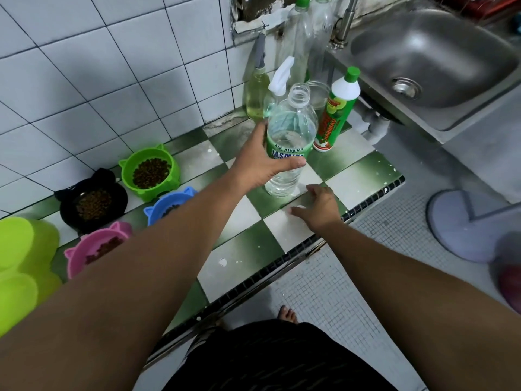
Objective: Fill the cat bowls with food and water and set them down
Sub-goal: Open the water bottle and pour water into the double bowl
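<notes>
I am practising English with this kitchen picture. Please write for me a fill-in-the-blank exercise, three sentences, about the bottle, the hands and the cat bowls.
1. The left hand grips the water bottle, which has no ____ on its neck.
2. The right hand holds ____.
3. The bowl farthest from the person that holds dry food is the ____ bowl, beside the black bowl.

Missing words: cap; nothing; green
</notes>
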### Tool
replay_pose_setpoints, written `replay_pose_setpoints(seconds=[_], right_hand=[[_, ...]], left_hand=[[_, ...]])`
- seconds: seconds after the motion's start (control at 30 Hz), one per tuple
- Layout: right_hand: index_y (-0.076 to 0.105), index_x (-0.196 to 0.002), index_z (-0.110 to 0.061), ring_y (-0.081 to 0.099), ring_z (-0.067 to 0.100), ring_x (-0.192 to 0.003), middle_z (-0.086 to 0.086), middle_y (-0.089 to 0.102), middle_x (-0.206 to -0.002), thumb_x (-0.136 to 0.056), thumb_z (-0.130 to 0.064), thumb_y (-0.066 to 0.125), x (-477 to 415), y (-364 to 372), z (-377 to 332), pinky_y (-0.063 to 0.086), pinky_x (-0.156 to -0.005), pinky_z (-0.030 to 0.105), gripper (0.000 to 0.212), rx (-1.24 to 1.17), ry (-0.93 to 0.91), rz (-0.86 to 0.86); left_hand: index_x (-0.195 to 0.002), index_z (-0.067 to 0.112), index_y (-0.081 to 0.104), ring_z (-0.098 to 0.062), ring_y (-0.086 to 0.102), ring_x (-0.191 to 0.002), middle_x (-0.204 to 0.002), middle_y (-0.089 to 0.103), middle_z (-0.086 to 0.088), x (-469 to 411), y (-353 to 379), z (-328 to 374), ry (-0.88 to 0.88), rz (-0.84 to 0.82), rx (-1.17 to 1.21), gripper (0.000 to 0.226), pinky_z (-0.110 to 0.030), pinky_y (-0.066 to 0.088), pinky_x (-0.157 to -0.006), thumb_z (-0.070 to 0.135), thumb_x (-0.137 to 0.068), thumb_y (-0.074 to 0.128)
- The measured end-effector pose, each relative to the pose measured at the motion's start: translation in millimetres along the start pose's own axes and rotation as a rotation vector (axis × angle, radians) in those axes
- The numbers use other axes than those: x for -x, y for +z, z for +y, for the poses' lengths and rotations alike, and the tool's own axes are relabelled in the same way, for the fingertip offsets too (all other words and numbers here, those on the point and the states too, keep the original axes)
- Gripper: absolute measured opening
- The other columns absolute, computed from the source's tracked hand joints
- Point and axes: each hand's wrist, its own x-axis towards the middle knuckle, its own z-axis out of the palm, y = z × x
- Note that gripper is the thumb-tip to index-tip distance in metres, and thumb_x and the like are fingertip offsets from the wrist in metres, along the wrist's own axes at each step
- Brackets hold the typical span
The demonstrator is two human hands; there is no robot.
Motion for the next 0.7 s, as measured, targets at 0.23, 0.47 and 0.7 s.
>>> replay_pose_setpoints(seconds=[0.23, 0.47, 0.7], right_hand=[[0.043, -0.143, -0.016, 0.051, 0.021, -0.125, 0.004, 0.052, -0.139, -0.061, -0.035, 0.092, -11.5, -7.3, -28.9, 0.045, -0.105, 0.042, 0.097, -0.244, -0.059, 0.031], [0.056, -0.116, -0.021, 0.068, 0.006, -0.101, -0.002, 0.069, -0.109, -0.062, -0.009, 0.091, -9.5, -12.3, -51.4, 0.057, -0.086, 0.034, 0.065, -0.445, -0.28, -0.054], [0.047, -0.132, -0.024, 0.063, 0.022, -0.117, 0.005, 0.063, -0.126, -0.053, -0.023, 0.094, -1.5, 20.4, -86.5, 0.052, -0.097, 0.051, 0.093, -0.486, -0.461, -0.115]], left_hand=[[-0.143, 0.03, 0.047, -0.01, 0.062, -0.124, -0.135, 0.063, 0.009, -3.2, 14.4, 19.2, 0.059, 0.163, -0.013, 0.117, -0.041, 0.054, -0.105, 0.064, -0.042, 0.096], [-0.123, 0.019, 0.061, -0.006, 0.071, -0.1, -0.112, 0.071, 0.007, 22.8, 4.5, 29.4, 0.102, 0.456, 0.037, 0.077, -0.037, 0.061, -0.089, 0.042, -0.059, 0.096], [-0.116, 0.013, 0.065, -0.014, 0.076, -0.094, -0.107, 0.076, -0.002, 59.6, -34.9, 43.3, 0.059, 0.641, 0.188, 0.068, -0.04, 0.064, -0.083, 0.036, -0.059, 0.094]])
